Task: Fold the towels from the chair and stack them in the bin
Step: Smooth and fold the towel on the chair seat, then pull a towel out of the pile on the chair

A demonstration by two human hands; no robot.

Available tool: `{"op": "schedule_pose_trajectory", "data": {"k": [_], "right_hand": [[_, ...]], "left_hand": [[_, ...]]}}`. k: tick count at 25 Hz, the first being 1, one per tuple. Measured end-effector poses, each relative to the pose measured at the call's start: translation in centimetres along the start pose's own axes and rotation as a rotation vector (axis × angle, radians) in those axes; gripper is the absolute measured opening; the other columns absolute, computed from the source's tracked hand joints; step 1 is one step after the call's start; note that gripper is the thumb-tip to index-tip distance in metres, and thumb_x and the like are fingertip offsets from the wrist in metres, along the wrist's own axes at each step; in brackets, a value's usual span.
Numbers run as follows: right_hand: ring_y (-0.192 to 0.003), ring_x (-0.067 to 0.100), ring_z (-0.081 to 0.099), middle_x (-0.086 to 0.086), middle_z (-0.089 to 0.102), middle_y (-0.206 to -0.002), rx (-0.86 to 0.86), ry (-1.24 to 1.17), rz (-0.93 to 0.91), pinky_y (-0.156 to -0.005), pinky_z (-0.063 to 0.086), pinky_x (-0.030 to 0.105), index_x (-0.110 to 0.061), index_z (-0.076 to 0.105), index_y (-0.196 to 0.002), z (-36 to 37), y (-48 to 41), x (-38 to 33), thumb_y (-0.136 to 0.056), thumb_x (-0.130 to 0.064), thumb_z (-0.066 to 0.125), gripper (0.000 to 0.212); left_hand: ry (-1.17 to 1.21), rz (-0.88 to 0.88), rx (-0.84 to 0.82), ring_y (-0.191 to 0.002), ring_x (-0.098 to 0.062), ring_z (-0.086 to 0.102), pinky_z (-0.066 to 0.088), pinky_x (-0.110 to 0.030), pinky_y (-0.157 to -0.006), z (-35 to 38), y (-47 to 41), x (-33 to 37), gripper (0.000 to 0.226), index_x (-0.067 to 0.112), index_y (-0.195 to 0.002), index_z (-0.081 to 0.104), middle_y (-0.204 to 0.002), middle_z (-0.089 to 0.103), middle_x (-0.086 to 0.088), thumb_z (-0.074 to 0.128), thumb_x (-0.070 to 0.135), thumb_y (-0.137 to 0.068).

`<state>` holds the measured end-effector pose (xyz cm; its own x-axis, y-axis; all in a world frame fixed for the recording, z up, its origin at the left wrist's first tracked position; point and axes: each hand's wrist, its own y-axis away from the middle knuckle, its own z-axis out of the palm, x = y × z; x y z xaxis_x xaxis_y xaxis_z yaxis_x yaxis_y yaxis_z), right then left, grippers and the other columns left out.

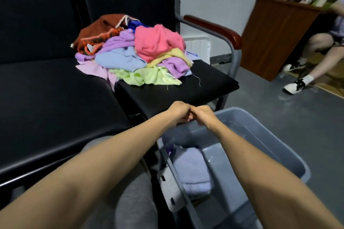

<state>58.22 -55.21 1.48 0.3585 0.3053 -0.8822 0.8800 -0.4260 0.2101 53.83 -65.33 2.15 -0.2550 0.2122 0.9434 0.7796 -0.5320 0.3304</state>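
A heap of crumpled towels (141, 55) in pink, purple, blue, yellow, green and orange lies on the black chair seat (186, 89). A grey plastic bin (279, 147) stands on the floor to the right of my legs, with a folded lavender towel (193, 171) lying inside it. My left hand (178, 111) and my right hand (202, 115) are held together in front of the chair's front edge, above the bin's far corner. Both have curled fingers that touch each other, and no towel shows in either.
A second black seat (55, 98) adjoins the chair on the left. The chair's wooden armrest (214, 28) and grey metal frame rise on the right. A brown wooden desk (275, 37) and a seated person's legs (316, 57) are at the far right on the grey floor.
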Motion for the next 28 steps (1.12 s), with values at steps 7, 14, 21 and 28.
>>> {"op": "schedule_pose_trajectory", "data": {"k": [7,14,21,28], "right_hand": [[-0.036,-0.006,0.046,-0.011,0.05,-0.037,0.021,-0.129,-0.334,-0.045,0.035,0.012,-0.016,0.054,-0.058,4.9,-3.4,-10.1,-0.092,-0.008,0.057,0.035],[-0.052,0.009,0.037,-0.003,0.044,-0.053,-0.036,0.149,-0.423,-0.054,0.031,0.025,-0.015,0.053,-0.061,8.8,-9.9,-15.7,-0.088,-0.016,0.055,0.027],[-0.127,0.029,0.039,0.011,0.042,-0.14,0.055,0.614,-0.622,-0.105,0.033,0.034,-0.019,0.045,-0.137,10.8,-16.6,-18.2,-0.086,-0.005,0.051,0.053],[-0.126,0.033,0.04,0.012,0.051,-0.133,0.29,0.796,-0.336,-0.102,0.03,0.041,-0.021,0.055,-0.125,9.9,-22.5,-19.3,-0.098,-0.031,0.041,0.032]], "left_hand": [[0.149,0.211,0.153,-0.055,-0.014,0.051,0.044,-0.019,-0.048,-8.7,0.2,6.2,0.025,0.01,-0.074,0.054,-0.065,0.055,-0.007,0.04,0.002,-0.093],[-0.502,0.358,0.472,-0.088,-0.022,0.057,0.04,-0.026,-0.073,-18.3,-4.3,8.8,0.017,0.008,-0.099,0.06,-0.093,0.062,-0.011,0.05,0.002,-0.086],[-0.803,0.339,0.618,-0.116,-0.031,0.054,0.041,-0.034,-0.096,-23.5,-13.1,9.9,0.041,0.011,-0.128,0.052,-0.126,0.059,-0.013,0.057,0.016,-0.088],[-0.982,0.373,0.601,-0.107,-0.036,0.057,0.043,-0.037,-0.084,-20.2,-19.1,13.3,0.029,0.008,-0.11,0.061,-0.112,0.063,-0.02,0.054,0.028,-0.091]]}}
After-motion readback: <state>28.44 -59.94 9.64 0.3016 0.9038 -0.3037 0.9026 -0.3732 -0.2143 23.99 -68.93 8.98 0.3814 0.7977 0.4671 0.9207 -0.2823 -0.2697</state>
